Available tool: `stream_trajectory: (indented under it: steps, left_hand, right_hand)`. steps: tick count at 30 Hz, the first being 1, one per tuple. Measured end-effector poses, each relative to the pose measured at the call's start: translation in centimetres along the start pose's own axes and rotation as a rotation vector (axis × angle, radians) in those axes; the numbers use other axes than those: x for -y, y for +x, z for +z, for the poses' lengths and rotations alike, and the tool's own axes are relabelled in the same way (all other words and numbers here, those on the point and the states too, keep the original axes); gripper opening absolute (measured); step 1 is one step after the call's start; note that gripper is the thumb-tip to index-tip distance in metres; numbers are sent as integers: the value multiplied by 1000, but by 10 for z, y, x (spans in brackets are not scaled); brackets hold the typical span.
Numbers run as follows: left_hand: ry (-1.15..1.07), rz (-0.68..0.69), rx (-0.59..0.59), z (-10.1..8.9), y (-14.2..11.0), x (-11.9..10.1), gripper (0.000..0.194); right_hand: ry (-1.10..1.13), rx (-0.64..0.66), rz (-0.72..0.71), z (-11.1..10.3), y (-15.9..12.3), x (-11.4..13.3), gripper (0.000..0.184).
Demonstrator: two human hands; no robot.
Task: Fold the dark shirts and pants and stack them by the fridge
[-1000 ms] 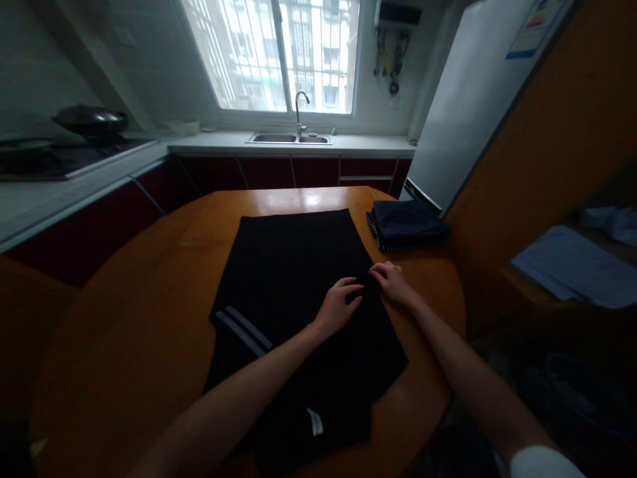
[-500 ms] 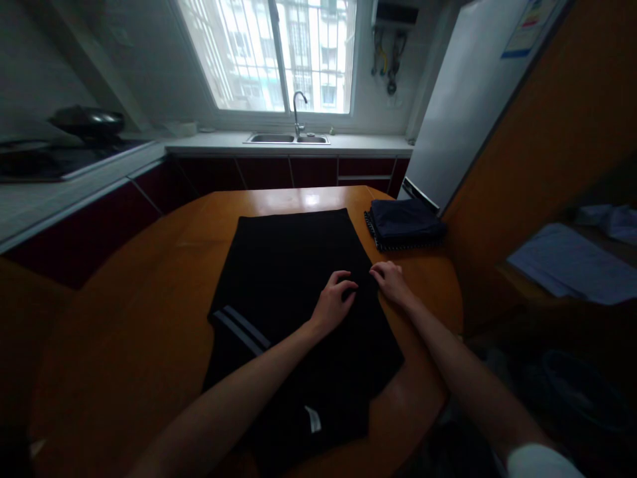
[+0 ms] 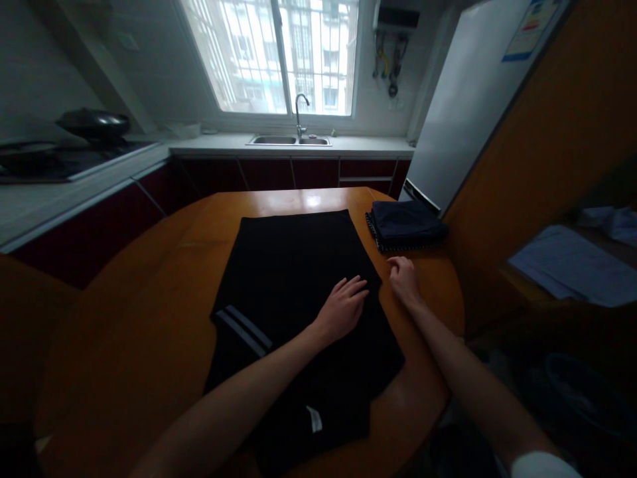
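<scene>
A black T-shirt [image 3: 293, 249] lies spread on the wooden table, its bottom hem toward the window and its collar near me. Two grey stripes cross its left sleeve, and a white label shows at the neck. My left hand [image 3: 344, 309] rests palm down on the shirt, fingers stretched out. Just off the shirt's right edge, my right hand [image 3: 404, 279] hovers at or near the tabletop, fingers loosely bent with nothing visible in them. A folded stack of dark clothes [image 3: 408, 222] sits beyond my right hand.
The round-ended wooden table [image 3: 134, 312] extends to the left. Behind it stand a counter with a sink [image 3: 273, 140], a stove with a wok [image 3: 94, 123] and a fridge [image 3: 462, 99]. Papers [image 3: 572, 265] lie on a surface at right; a blue basin [image 3: 587, 392] is below.
My right hand has let go of the shirt's right edge and moved slightly right. The left hand has slid a little right and flattened, its fingers now extended.
</scene>
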State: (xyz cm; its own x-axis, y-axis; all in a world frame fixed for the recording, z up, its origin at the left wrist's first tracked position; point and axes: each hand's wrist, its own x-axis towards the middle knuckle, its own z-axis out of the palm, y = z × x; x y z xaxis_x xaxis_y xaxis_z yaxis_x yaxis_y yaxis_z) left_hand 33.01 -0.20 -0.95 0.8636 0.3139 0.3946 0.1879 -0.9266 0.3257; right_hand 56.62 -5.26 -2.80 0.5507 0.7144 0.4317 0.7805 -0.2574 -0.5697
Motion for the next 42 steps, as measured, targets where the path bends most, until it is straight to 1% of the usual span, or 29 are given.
stream_trajectory:
  steps: [2, 4, 7, 10, 12, 15, 17, 19, 21, 22, 24, 26, 27, 29, 31, 33, 35, 38, 40, 42]
  left_hand:
    - [15, 2, 70, 3, -2, 0, 40]
    - [28, -13, 126, 6, -4, 1, 45]
    - [27, -36, 143, 9, -5, 3, 47]
    - [25, -42, 132, 12, -6, 5, 48]
    - [28, -40, 131, 13, -6, 6, 48]
    - [37, -62, 121, 16, -6, 8, 47]
    - [45, -98, 103, 17, -5, 8, 47]
    - [42, -136, 75, 18, -5, 9, 46]
    - [13, -170, 41, 17, -4, 10, 45]
    - [-6, -186, 21, 16, -4, 10, 44]
    - [-39, -211, -14, 13, -2, 11, 42]
    - [-53, -224, -39, 10, -1, 10, 41]
    - [-55, -223, -42, 8, 0, 10, 41]
    - [-52, -210, -30, 7, 1, 9, 41]
    - [-45, -195, 6, 8, 1, 9, 41]
    - [-41, -174, 45, 11, 0, 10, 41]
    - [-40, -147, 69, 13, -1, 12, 42]
    - [-25, -126, 86, 16, -3, 14, 43]
    - [-8, -121, 96, 15, -3, 13, 44]
    - [6, -118, 99, 14, -4, 9, 45]
  right_hand:
    - [71, 14, -56, -1, -2, 5, 41]
    - [169, 63, -135, 0, -10, 13, 49]
    - [246, 203, -240, 3, -33, 26, 57]
    - [193, 368, -297, -3, -67, 35, 58]
    - [103, 446, -305, -13, -93, 39, 58]
    - [-27, 512, -331, -34, -130, 43, 64]
    - [-65, 546, -354, -49, -151, 44, 68]
    - [-53, 580, -362, -61, -168, 44, 70]
    - [-7, 560, -318, -70, -180, 39, 70]
    - [20, 516, -271, -73, -184, 35, 69]
    - [67, 368, -143, -78, -191, 24, 66]
    - [102, 220, -11, -80, -194, 13, 59]
    - [119, 169, 41, -81, -194, 8, 54]
    - [152, 116, 104, -80, -192, 5, 49]
    - [178, 107, 102, -78, -183, 10, 47]
    - [186, 121, 58, -73, -166, 19, 46]
    - [162, 131, 11, -65, -141, 30, 44]
    - [73, 144, -29, -47, -92, 39, 38]
    - [-19, 174, -37, -33, -61, 39, 33]
    - [-120, 236, -55, -20, -38, 36, 27]
